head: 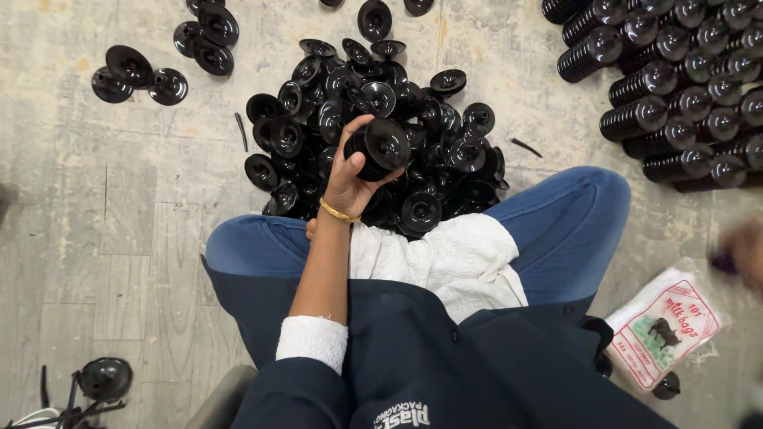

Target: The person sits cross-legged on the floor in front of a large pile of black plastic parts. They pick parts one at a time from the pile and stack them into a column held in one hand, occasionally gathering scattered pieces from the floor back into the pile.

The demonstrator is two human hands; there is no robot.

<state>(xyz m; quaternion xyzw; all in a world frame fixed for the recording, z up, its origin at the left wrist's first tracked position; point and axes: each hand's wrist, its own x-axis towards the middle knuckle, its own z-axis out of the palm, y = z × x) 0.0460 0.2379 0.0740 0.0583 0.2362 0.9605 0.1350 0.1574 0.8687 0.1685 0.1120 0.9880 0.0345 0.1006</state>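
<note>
Clearly the left hand [347, 176] grips a black stack [377, 148]; right hand [747, 250] seems blurred.

A short stack of black discs [380, 149] is gripped in the left hand [347, 179] above the loose pile [373, 135] on the floor [95, 206].

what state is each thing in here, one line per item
left hand: raised over the pile, fingers wrapped around a short stack of black plastic discs
right hand: blurred at the frame's right edge, grip unclear
loose heap of black plastic discs: jumbled on the floor
stacked black disc columns: lying on their sides in rows
clear plastic packet with printed label: flat on the floor
</note>
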